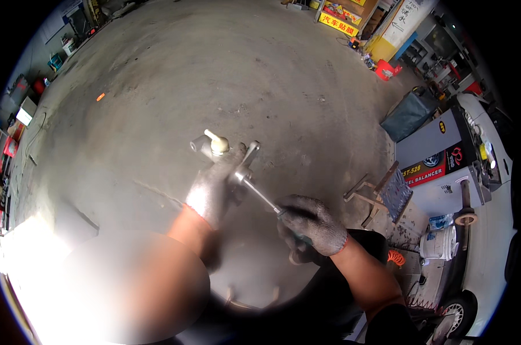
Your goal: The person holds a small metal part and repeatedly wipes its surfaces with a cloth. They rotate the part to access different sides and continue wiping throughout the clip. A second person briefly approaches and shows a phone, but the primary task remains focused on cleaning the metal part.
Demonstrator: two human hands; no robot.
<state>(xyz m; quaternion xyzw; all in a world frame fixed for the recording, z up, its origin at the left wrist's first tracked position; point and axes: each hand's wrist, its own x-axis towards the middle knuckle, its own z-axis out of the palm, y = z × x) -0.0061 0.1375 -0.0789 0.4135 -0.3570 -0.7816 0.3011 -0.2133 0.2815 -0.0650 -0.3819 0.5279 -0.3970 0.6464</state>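
My left hand [215, 185], in a grey knitted work glove, grips a metal car part [249, 156]. Beyond the fingers the part shows a grey cylindrical end and a cream-coloured cap [219, 145] with a narrow tip. A rounded metal eye sticks out on the right of that hand. My right hand [316, 224], gloved alike, is closed around the dark green handle of a screwdriver [262, 196]. Its steel shaft points up and left, with the tip at the round metal end beside my left fingers. Whether the tip sits inside it, I cannot tell.
Concrete floor [243, 77] spreads ahead. To the right stand a wheel balancer [428, 129], a small folding stool [394, 194], a white bucket [437, 243], an orange coiled hose [396, 257] and a white car [486, 233]. An orange object [100, 97] lies far left. Glare covers the lower left.
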